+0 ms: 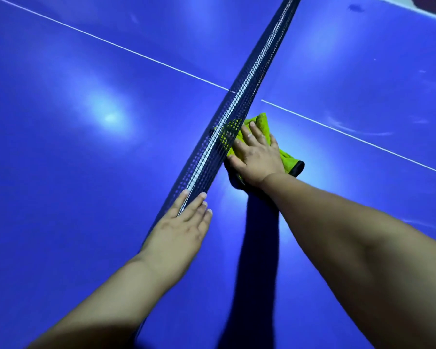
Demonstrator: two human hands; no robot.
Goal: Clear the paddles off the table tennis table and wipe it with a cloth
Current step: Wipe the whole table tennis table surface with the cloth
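Cloth [261, 122] partly hidden by right hand [257, 157], net [239, 107]

We're indoors at a ping-pong spot: games room or sports hall, we can't tell which. The blue table [61, 172] fills nearly the whole view. A black mesh net [247, 79] crosses it, a white centre line [111, 44] runs on both halves, a white edge line [398, 3] shows top right. Lamp glare [111, 118] on the gloss.
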